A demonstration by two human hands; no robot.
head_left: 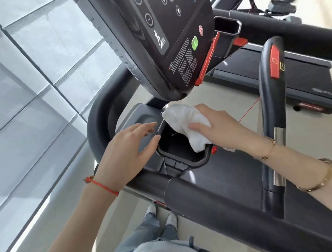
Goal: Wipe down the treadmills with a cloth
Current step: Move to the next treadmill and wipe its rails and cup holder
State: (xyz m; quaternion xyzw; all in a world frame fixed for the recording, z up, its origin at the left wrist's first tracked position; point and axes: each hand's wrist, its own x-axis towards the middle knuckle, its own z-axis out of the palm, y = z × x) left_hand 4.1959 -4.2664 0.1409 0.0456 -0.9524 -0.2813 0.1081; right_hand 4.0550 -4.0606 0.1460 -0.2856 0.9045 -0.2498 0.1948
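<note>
A black treadmill fills the head view, its console point(166, 43) tilted at the top with a green and a red button. Below it sits a dark cup holder point(178, 146) in the grey side tray point(140, 115). My right hand point(221, 127) holds a crumpled white cloth point(187, 125) against the cup holder's far rim, part of the cloth hanging into the recess. My left hand point(128, 151) rests with straight fingers on the tray at the holder's left edge.
A padded black handrail point(230, 204) crosses in front of me, and an upright grip point(273, 110) with a red button stands to the right. A second treadmill's belt point(300, 72) lies at upper right. A tiled grey wall point(37, 83) is to the left.
</note>
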